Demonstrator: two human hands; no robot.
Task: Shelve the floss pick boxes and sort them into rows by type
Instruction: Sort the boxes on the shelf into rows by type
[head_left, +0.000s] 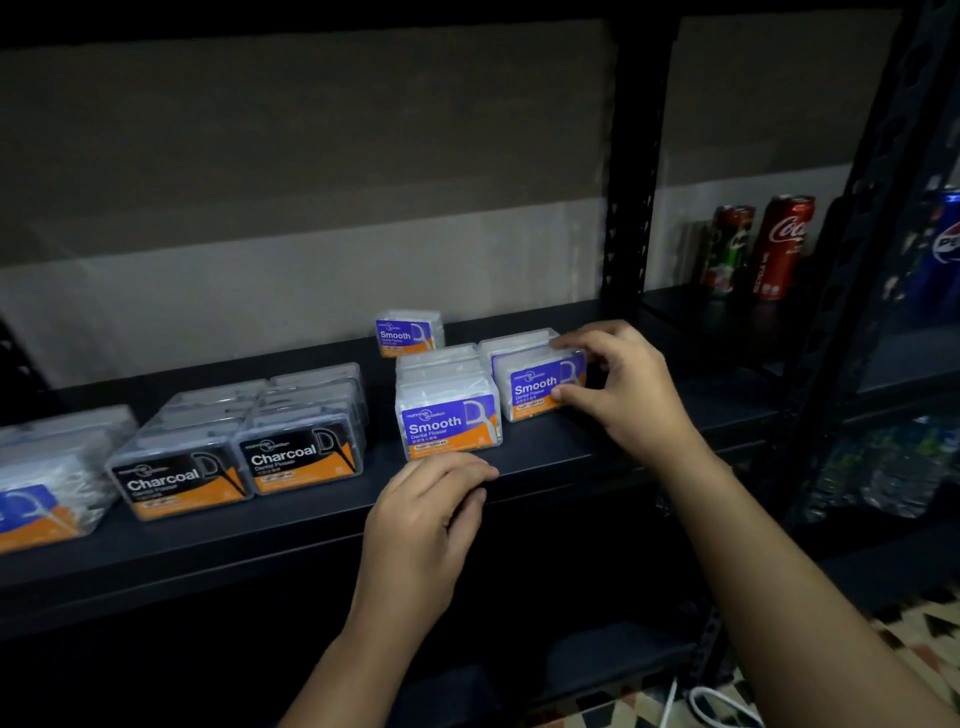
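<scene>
On the dark shelf (311, 525) stand rows of clear floss pick boxes. Two rows of black Charcoal boxes (306, 457) sit left of centre. A row of purple Smooth boxes (449, 421) runs back in the middle, and a single Smooth box (408, 335) stands behind it. My right hand (618, 384) grips the front Smooth box (537, 387) of a second row on the right, fingers on its top and thumb at its lower right corner. My left hand (426, 514) hovers just in front of the middle Smooth row, fingers loosely curled, holding nothing.
More clear boxes with a blue label (47, 493) sit at the far left of the shelf. A black upright post (631, 208) divides the shelf from a bay with soda cans (779, 244). Water bottles (893, 467) stand on a lower shelf at right.
</scene>
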